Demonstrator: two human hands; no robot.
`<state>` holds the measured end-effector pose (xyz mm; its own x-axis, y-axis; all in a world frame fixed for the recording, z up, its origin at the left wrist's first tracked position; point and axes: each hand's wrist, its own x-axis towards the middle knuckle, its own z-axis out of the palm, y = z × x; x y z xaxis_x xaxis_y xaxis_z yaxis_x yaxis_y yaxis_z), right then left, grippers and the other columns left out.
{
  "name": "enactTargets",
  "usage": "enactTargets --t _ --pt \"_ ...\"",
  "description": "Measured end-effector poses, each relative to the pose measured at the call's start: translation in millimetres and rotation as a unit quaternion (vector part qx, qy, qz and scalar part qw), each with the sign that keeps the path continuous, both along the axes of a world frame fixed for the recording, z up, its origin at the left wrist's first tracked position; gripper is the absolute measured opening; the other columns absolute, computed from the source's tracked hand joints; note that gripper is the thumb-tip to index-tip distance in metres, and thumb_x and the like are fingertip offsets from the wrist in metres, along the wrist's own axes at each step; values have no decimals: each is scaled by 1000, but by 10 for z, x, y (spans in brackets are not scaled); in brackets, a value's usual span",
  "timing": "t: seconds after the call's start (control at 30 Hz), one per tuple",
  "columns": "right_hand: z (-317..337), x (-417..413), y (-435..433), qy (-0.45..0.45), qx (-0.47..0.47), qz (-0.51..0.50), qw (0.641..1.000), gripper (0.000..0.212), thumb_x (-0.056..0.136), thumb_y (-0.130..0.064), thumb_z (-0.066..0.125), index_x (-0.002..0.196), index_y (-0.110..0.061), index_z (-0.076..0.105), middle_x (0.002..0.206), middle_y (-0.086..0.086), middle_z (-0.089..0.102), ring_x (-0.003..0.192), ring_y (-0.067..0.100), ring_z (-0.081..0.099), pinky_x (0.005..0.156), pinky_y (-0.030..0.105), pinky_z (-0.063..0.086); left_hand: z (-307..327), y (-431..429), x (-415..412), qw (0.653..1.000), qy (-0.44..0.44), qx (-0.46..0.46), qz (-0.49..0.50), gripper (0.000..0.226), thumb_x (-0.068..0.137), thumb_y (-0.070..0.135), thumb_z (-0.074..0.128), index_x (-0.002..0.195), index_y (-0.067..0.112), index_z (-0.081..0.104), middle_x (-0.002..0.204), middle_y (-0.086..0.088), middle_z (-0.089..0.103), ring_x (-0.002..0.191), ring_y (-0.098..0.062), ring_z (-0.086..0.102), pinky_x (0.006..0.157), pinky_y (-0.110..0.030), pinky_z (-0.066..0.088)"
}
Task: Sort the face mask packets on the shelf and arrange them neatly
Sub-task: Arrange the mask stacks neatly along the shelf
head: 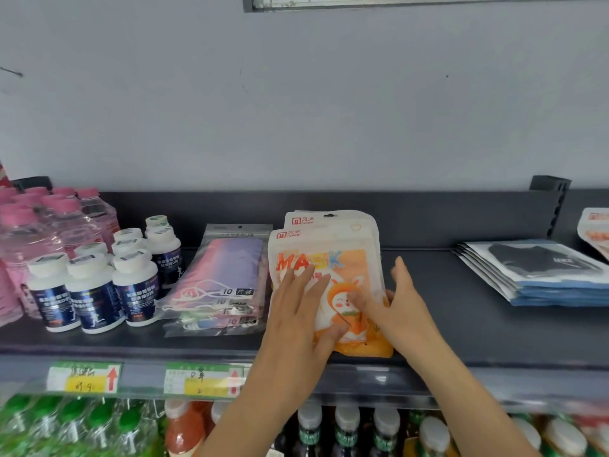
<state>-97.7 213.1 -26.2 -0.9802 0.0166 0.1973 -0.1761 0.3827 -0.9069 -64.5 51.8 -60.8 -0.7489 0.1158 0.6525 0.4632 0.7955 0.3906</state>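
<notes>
A stack of white-and-orange "MASK" packets [333,245] lies on the dark shelf [461,311] at the middle. My left hand [296,311] presses flat on the top packet's left side, fingers straight. My right hand [392,301] holds the stack's right edge, thumb on top and fingers along the side. To the left lies a stack of clear packets with pink-purple masks [224,278]. At the right sits a stack of packets with black masks [540,272]. Another orange packet [596,232] leans at the far right edge.
White-capped pill bottles [95,291] and pink-capped water bottles [49,225] crowd the shelf's left end. Price labels [197,380] line the shelf's front edge. Drink bottles [346,430] fill the lower shelf. A grey wall [296,110] rises behind.
</notes>
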Motion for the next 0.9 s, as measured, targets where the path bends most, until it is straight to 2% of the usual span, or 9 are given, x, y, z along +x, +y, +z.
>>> enactTargets --t 0.07,0.13,0.17,0.37,0.47,0.6,0.7,0.77,0.9 --pt "-2 17 -6 -6 1 19 1000 95 79 -42 69 149 -24 7 140 -17 36 120 5 46 94 21 40 -73 -14 -50 999 0 -27 17 62 86 64 32 141 35 31 154 9 19 145 -11 3 114 -31 9" --pt "-1 36 -26 3 50 55 997 64 80 -42 69 130 -34 29 116 -31 48 93 -10 54 73 5 41 -95 -15 -76 996 7 -83 40 55 90 60 29 137 31 34 151 -2 33 143 -26 18 110 -44 22" --pt "-14 33 -33 16 74 70 995 57 79 -43 69 122 -37 33 108 -31 54 86 -12 56 66 5 42 -102 -11 -90 992 19 -110 51 52 91 56 31 135 28 37 147 -6 40 141 -29 23 107 -49 27" --pt "-31 -8 -28 34 82 90 992 64 75 -41 74 125 -42 34 101 -31 57 84 -17 56 61 5 43 -132 -7 -110 986 62 -135 70 46 88 46 39 131 29 40 142 -6 47 138 -25 23 104 -47 24" --pt "-58 -5 -52 52 77 75 993 61 75 -39 75 122 -39 37 110 -24 58 94 -13 57 67 6 45 -155 -8 -114 985 58 -145 74 46 90 46 36 132 28 39 144 -7 44 138 -25 21 105 -52 24" --pt "-21 14 -103 83 81 28 993 66 69 -52 72 122 -33 38 122 -13 50 110 3 51 83 24 48 -135 0 -75 985 63 -141 83 48 92 46 35 134 23 38 143 -6 45 138 -25 26 106 -55 25" --pt "113 176 -93 108 89 15 990 76 78 -44 70 139 -33 25 128 -23 32 122 -2 33 92 10 33 -106 16 19 989 79 -105 69 49 92 44 38 134 20 38 141 -5 47 137 -27 32 108 -52 26" --pt "141 306 -22 133 127 -18 983 81 82 -43 66 146 -29 19 127 -25 26 124 -5 25 97 12 23 -88 30 91 989 101 -92 57 43 91 40 40 129 22 44 137 -5 50 133 -27 36 108 -51 29" --pt "16 573 214 157 225 -49 961 62 89 -39 58 143 -29 31 137 -18 41 127 0 33 99 12 24 -78 138 233 990 124 -68 29 28 86 31 43 107 23 61 120 -3 61 115 -24 49 94 -46 44"
